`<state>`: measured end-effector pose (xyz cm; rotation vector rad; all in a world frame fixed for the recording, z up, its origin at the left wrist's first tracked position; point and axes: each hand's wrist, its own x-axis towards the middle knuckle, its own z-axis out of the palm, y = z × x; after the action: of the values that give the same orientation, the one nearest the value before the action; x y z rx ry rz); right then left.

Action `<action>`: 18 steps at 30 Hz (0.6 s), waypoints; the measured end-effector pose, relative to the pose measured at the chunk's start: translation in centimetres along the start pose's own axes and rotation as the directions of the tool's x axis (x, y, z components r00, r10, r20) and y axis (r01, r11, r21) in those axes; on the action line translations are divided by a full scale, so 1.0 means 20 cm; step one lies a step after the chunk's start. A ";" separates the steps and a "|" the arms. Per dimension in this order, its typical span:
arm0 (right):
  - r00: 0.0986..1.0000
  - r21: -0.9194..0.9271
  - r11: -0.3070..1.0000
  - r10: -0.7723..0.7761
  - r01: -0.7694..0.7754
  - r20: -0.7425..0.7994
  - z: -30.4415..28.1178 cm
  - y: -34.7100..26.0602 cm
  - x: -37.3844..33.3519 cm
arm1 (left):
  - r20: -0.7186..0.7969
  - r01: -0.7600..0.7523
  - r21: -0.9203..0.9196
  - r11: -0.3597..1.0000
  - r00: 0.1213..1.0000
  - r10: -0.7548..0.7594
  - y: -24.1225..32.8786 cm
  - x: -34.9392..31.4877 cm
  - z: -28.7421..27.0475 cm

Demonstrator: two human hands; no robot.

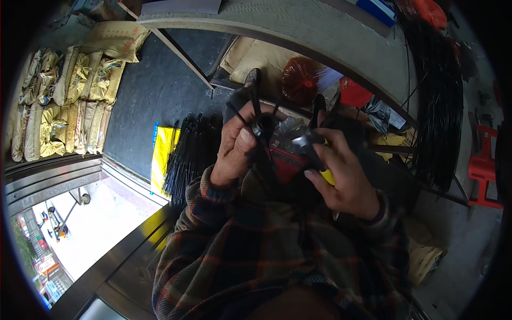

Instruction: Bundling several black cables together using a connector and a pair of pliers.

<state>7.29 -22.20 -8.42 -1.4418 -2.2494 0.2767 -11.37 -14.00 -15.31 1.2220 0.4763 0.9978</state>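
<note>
Just left of frame centre, left hand: raised, thumb pointing up the frame; one black pronged piece is pinched between thumb and fingers, which are closed on it.
Right hand: angled in from the lower right, fingers curled; one hand tool is gripped, its silver head turned toward the piece.
Black pronged piece: held near centre; one hub ring and at least three thin prongs are seen, the full number being lost in shadow.
Hand tool: held just right of the hub, a narrow gap being seen between them; its handle is partly yellow.
Shoes: two, seen at upper centre.
Black rods: one bundle, left of centre, too dense to be counted.
Yellow sheet: one, placed beside the rods.
Sacks: stacked in two rows, far left.
Red stool: one, set at the right edge.
</note>
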 end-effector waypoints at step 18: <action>0.883 0.759 0.636 0.269 0.137 -0.385 0.33 0.00 0.33 | -0.363 -0.205 0.006 0.979 0.912 0.193 0.16 -0.02 0.04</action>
<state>1.89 -15.81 -12.42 -0.9586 -1.3745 0.7333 -12.08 -14.70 -12.07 1.0732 0.6276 1.4141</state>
